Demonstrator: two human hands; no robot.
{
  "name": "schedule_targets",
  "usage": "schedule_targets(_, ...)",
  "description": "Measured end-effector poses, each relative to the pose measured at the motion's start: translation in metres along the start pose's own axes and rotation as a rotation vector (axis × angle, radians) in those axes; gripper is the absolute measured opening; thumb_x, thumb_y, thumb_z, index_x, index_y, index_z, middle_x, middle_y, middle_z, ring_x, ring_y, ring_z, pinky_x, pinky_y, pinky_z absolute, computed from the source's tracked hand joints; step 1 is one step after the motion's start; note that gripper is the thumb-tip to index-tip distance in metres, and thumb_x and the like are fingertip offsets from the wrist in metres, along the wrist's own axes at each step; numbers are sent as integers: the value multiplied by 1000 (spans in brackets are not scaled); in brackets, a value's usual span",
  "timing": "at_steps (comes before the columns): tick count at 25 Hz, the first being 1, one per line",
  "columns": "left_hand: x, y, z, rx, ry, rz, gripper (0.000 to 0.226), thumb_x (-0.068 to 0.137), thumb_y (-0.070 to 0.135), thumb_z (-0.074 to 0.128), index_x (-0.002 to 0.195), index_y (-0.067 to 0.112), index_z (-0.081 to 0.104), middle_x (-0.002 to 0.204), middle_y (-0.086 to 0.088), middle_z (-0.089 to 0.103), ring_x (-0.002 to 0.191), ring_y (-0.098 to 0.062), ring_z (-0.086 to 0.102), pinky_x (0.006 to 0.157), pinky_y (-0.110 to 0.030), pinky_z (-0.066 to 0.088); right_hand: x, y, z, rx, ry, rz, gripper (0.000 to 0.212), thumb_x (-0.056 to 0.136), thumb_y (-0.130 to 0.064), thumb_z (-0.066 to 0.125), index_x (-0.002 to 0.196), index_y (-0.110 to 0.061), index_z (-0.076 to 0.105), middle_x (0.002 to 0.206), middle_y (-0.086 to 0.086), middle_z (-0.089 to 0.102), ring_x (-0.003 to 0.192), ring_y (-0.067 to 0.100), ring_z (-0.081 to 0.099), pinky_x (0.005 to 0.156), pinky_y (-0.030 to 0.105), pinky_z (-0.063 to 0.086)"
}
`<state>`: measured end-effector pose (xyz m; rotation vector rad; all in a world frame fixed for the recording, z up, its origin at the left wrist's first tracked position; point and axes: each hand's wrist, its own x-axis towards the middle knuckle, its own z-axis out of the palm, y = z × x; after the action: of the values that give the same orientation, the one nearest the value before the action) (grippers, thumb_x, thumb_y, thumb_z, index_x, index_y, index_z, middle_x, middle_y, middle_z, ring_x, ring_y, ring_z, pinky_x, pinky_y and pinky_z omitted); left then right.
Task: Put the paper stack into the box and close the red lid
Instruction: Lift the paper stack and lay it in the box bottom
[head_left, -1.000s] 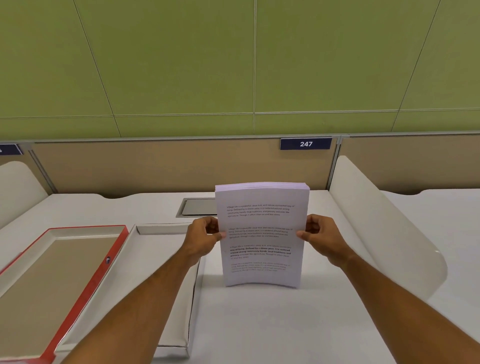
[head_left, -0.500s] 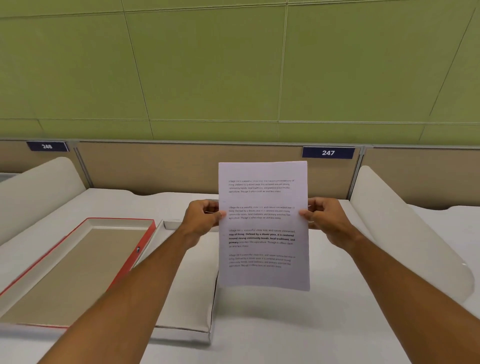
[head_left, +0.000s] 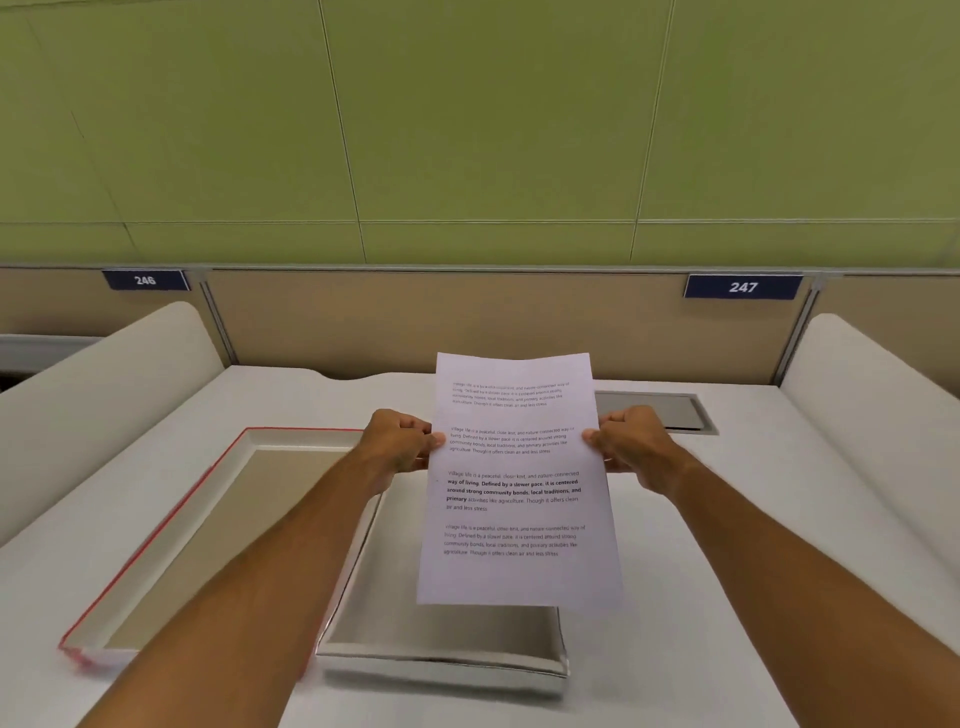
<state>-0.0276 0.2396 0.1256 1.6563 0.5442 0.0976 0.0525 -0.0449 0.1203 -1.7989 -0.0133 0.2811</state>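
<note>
The paper stack (head_left: 514, 514), white sheets with printed text, hangs in the air, tilted toward me over the open white box (head_left: 441, 654). My left hand (head_left: 400, 441) grips its left edge and my right hand (head_left: 631, 444) grips its right edge. The box tray sits on the desk below the stack, mostly hidden by the paper and my left arm. The red lid (head_left: 156, 535) lies open to the left of the tray, inside facing up, showing a beige inner panel and a red rim.
The white desk (head_left: 727, 597) has curved white side dividers (head_left: 878, 395) at left and right. A grey cable hatch (head_left: 654, 410) is set into the desk behind my right hand. A beige partition with number plates 246 and 247 backs the desk.
The stack went from standing on the desk right of the box to being lifted and carried left, now over the box tray. Both hands kept their grip on it.
</note>
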Motion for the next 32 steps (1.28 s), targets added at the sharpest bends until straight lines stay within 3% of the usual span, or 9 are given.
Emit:
schedule_targets(1, 8, -6, -12, -1, -2, -35, 22, 80, -8, 70, 100, -16, 62, 100, -24, 72, 80, -30, 73, 53, -29, 61, 1, 3, 18, -6, 8, 25, 5, 84, 3, 63, 81, 8, 64, 78, 15, 68, 60, 21, 69, 50, 28, 57)
schedule_targets(4, 35, -27, -39, 28, -24, -128, 18, 80, -10, 70, 94, -16, 63, 98, -22, 73, 77, -30, 74, 53, -32, 62, 9, 18, 66, -53, 88, 115, 31, 82, 3, 65, 56, -5, 49, 66, 10, 59, 60, 25, 66, 58, 34, 58)
schedule_targets(6, 53, -44, -50, 68, -42, -175, 22, 79, -9, 71, 99, -17, 63, 99, -23, 73, 80, -32, 74, 63, -38, 63, 14, 28, 91, -89, 138, 179, 24, 81, 1, 65, 63, -5, 52, 70, 11, 61, 66, 29, 67, 63, 40, 60)
schedule_targets(10, 72, -72, -56, 123, -51, -255, 29, 74, -9, 75, 99, -13, 60, 100, -24, 72, 81, -33, 74, 73, -47, 62, 18, 44, 119, -184, 218, 274, 7, 79, -3, 64, 83, 1, 60, 88, 16, 70, 76, 32, 71, 51, 30, 56)
schedule_targets(13, 75, -84, -51, 242, -72, -281, 31, 73, -2, 79, 98, -8, 63, 103, -21, 73, 82, -29, 73, 58, -34, 62, 20, 56, 128, -260, 240, 325, 13, 78, -7, 63, 87, 0, 58, 89, 16, 69, 77, 32, 70, 53, 31, 58)
schedule_targets(18, 78, -88, -43, 363, -62, -294, 28, 75, 4, 80, 84, 2, 54, 110, -18, 70, 80, -27, 67, 29, -17, 41, 26, 63, 139, -346, 278, 332, 14, 79, -12, 65, 79, -7, 53, 83, 11, 65, 68, 25, 64, 47, 24, 50)
schedule_targets(22, 86, -90, -36, 473, -22, -230, 31, 74, 6, 80, 95, -1, 58, 107, -18, 69, 83, -29, 69, 57, -31, 60, 34, 67, 145, -398, 284, 326, 17, 83, -15, 66, 78, -10, 50, 86, 9, 65, 77, 31, 68, 67, 37, 60)
schedule_targets(27, 89, -92, -27, 695, -11, -151, 22, 77, 6, 77, 83, 4, 56, 99, -16, 71, 78, -27, 70, 50, -26, 50, 42, 71, 146, -553, 244, 296, 22, 84, -15, 67, 73, -14, 48, 89, 10, 67, 74, 28, 66, 66, 34, 58)
schedule_targets(32, 89, -97, -21, 814, -82, -98, 14, 84, 0, 63, 97, -1, 61, 100, -16, 68, 78, -25, 63, 59, -29, 51, 41, 71, 149, -716, 158, 278, 14, 87, -15, 65, 91, -9, 53, 105, 15, 69, 83, 29, 65, 72, 32, 55)
